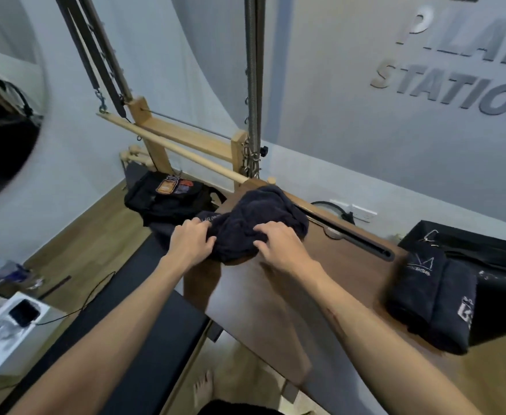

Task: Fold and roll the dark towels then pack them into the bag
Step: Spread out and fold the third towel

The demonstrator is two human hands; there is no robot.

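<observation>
A crumpled dark towel lies bunched at the far end of a brown wooden table. My left hand grips its left edge, where white lettering shows. My right hand presses down on and clutches its near right side. A rolled dark towel with white logos lies on the table at the right. Behind it sits an open black bag. A black backpack with an orange patch rests on the floor beyond the table's far left corner.
A wooden pilates frame with bars, springs and chains rises just behind the table. A black padded bench runs along the left. A white box with a cable sits at lower left. My bare foot shows below.
</observation>
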